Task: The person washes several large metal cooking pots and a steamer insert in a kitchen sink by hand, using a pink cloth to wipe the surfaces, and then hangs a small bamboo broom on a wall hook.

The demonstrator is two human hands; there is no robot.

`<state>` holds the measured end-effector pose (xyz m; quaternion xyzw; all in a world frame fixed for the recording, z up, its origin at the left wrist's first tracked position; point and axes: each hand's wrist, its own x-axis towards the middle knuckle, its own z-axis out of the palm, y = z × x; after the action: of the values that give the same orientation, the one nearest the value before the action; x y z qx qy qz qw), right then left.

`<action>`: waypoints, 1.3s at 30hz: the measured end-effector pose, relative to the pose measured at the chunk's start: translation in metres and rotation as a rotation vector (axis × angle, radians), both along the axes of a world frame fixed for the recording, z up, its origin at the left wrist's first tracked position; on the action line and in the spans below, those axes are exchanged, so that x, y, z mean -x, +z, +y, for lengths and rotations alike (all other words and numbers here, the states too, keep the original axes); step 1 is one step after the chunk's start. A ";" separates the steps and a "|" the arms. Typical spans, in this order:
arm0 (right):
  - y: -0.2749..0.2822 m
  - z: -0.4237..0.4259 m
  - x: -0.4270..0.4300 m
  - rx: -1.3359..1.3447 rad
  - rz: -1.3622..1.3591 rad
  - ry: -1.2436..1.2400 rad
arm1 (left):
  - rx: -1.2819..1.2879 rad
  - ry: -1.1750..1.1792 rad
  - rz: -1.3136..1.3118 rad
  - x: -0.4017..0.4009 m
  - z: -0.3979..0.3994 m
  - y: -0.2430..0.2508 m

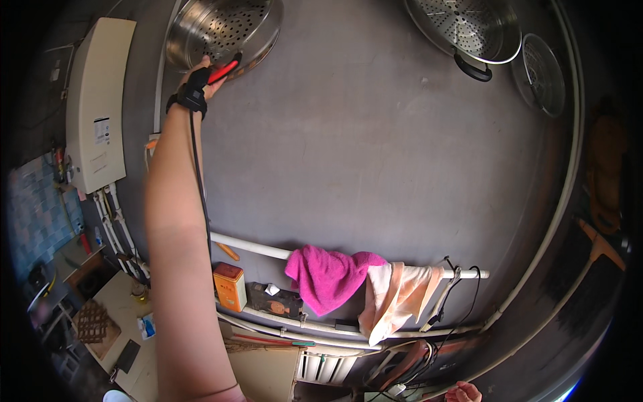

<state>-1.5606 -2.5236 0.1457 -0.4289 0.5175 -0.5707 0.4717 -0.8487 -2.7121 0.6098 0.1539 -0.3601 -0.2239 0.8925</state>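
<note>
My left hand is raised far up at the upper left, with its fingers around the red and black handle of a stainless-steel steamer pot. The pot's perforated inside faces me against the grey wall; the picture's top edge cuts it off. A black strap with a small device and a cable sits on my left wrist. My right hand shows only partly at the bottom edge, fingers curled. Whether it holds anything cannot be made out. The end of a long pale pole passes close by it.
A second steamer pot and a smaller strainer hang at the upper right. A white wall unit is at left. Below, a white rail carries a magenta towel and a peach cloth. An orange tin stands beneath it.
</note>
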 end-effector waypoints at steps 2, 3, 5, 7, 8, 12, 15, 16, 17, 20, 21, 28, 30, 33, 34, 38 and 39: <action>-0.001 0.001 0.001 -0.004 0.003 0.000 | -0.001 -0.045 0.070 0.001 -0.010 -0.009; -0.003 0.002 0.002 0.002 0.004 0.004 | -0.020 -0.052 0.103 0.001 -0.015 -0.014; -0.005 0.004 0.005 0.002 0.007 0.009 | -0.002 -0.071 0.086 0.001 -0.025 -0.022; -0.008 0.005 0.009 0.012 0.010 0.014 | 0.008 -0.075 0.075 -0.001 -0.030 -0.028; -0.009 0.006 0.010 0.005 0.015 0.020 | 0.030 -0.118 0.074 -0.001 -0.030 -0.030; -0.007 0.012 0.012 -0.006 -0.005 0.024 | -0.064 0.039 -0.024 0.024 -0.007 -0.046; -0.002 0.022 0.012 -0.023 0.007 0.075 | -0.133 -0.033 0.172 0.088 0.042 -0.083; -0.001 0.025 0.012 -0.013 0.002 0.084 | -0.072 -0.132 0.023 0.116 0.069 -0.112; 0.000 0.030 0.013 0.000 -0.002 0.091 | -0.043 -0.220 -0.088 0.147 0.101 -0.143; -0.005 0.046 0.014 -0.006 -0.036 0.195 | -0.174 -0.202 -0.283 0.238 0.220 -0.229; -0.010 0.052 0.014 0.012 -0.044 0.235 | -0.190 -0.212 -0.369 0.263 0.263 -0.251; -0.047 0.098 -0.007 0.151 -0.240 0.590 | -0.493 0.229 -0.133 0.344 0.554 -0.341; -0.048 0.118 -0.028 0.134 -0.262 0.662 | -0.602 0.435 -0.012 0.349 0.624 -0.360; -0.046 0.164 -0.078 0.135 -0.261 0.858 | -0.640 0.619 0.179 0.354 0.744 -0.384; -0.045 0.185 -0.099 0.114 -0.249 0.920 | -0.635 0.672 0.209 0.356 0.786 -0.391; -0.049 0.297 -0.201 0.004 -0.186 1.187 | -0.576 1.019 0.360 0.366 0.955 -0.427; -0.053 0.334 -0.232 -0.012 -0.198 1.280 | -0.548 1.113 0.355 0.370 1.000 -0.437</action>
<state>-1.3287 -2.1892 0.0930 -0.5953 0.1166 -0.2104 0.7666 -1.2188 -1.7117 0.1731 0.5004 -0.0029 0.1668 0.8496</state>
